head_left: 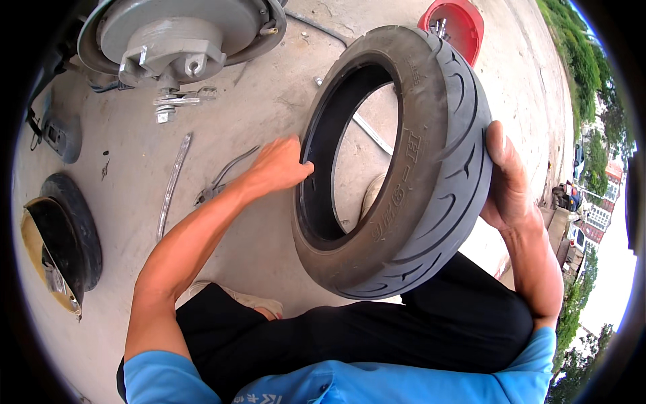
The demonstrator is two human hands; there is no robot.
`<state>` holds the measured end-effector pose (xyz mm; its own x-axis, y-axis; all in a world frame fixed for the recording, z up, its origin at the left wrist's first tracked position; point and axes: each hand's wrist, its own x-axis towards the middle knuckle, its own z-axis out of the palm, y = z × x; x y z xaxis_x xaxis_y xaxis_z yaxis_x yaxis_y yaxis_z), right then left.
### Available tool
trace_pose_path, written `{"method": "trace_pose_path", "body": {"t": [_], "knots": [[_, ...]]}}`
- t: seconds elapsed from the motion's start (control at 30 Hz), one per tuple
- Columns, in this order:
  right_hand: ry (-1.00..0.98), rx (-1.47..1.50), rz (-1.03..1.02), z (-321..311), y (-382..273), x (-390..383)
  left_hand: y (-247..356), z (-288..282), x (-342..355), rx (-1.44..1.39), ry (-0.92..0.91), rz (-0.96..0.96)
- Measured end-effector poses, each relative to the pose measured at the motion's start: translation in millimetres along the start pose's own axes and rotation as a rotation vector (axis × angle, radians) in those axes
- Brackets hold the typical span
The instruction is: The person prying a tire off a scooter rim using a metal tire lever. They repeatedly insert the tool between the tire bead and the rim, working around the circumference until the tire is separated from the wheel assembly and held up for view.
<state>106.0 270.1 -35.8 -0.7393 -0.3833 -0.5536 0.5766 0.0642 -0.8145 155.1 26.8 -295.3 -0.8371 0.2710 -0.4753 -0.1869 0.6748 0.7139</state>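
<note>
A black motorcycle-type tyre [457,175] stands tilted in front of me, off any rim, its open middle showing the ground beyond. My left hand [279,163] is closed on the tyre's left edge, with the thumb at the inner bead. On the opposite side, my right hand [508,185] presses against the tread with its thumb up; its other fingers are mostly hidden behind the tyre. The tyre's lower part is close above my dark-trousered legs.
A grey wheel hub [165,40] with an axle and nut hangs at the upper left. On the concrete lie a metal bar [173,185] and a curved tool [229,168]. A red basin [476,30] holds metal parts. Another tyre [77,225] lies far left.
</note>
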Motion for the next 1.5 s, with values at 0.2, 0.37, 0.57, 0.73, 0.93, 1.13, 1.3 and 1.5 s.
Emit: {"method": "trace_pose_path", "body": {"t": [0.2,0.37,0.57,0.73,0.93,1.13,1.3,1.5], "knots": [[-0.039,-0.093,0.025,11,2,-14,-11,13,-7,-0.145,0.079,0.043],[-0.023,-0.088,0.018,11,9,-15,-2,6,-12,-0.152,0.046,-0.040],[-0.045,-0.060,0.090,24,4,-22,-5,15,-14,-0.175,0.054,-0.091],[0.013,-0.173,0.123,40,-7,-36,0,22,-22,-0.356,0.057,-0.099],[0.050,-0.130,0.133,39,-20,-39,-5,33,-11,-0.884,0.234,-0.138],[0.074,-0.124,0.091,26,-21,-42,-5,24,1,-1.156,0.061,-0.239],[0.040,-0.082,0.051,23,-15,-33,-5,29,-10,-1.241,0.048,-0.231],[-0.002,-0.029,0.037,12,-7,-31,-15,36,-15,-1.287,0.011,-0.226]]}}
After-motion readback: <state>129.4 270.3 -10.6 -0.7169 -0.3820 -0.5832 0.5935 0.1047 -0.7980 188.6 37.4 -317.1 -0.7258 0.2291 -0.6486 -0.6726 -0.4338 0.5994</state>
